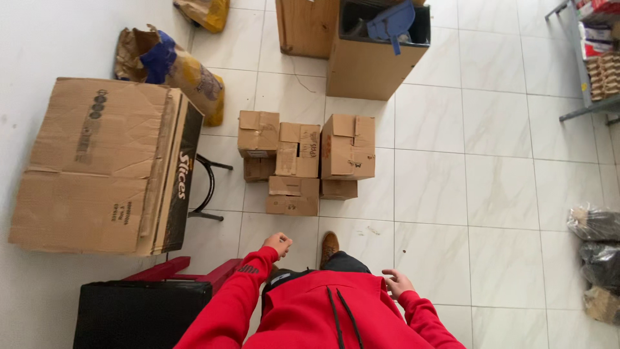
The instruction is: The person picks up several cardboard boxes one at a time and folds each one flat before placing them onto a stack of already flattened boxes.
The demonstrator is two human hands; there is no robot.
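Nearest the lens: my red hooded top [323, 317], filling the bottom centre, with one brown shoe [329, 247] showing on the white tiled floor [504, 194] just ahead of it.

Listing left to right from my remote seat:

1. Black case [139, 313] with a red frame behind it, bottom left, close by my left sleeve.
2. Large flattened brown carton [103, 165], resting on a black-legged stool [210, 187] against the left wall.
3. Torn paper sack [171, 68], yellow and blue, on the floor beyond the carton; a second sack [206, 13] at the top edge.
4. Left hand [279, 243]: raised in front of me, fingers curled together into a loose fist, holding nothing, touching nothing.
5. Stack of small taped cardboard boxes [303, 161]: on the floor straight ahead, in two layers, the upper boxes sitting on the lower ones and touching side by side. Nearest thing to both hands, yet clear of them; the left hand is the closer.
6. Tall open brown box [371, 68] behind the stack, a blue item [391, 22] lying in its mouth, with a wooden panel [303, 26] beside it.
7. Right hand [397, 282]: low at my side, fingers slightly apart, empty.
8. Metal shelf rack [594, 64] with packaged goods, top right.
9. Clear bags [597, 258] bundled at the right edge.
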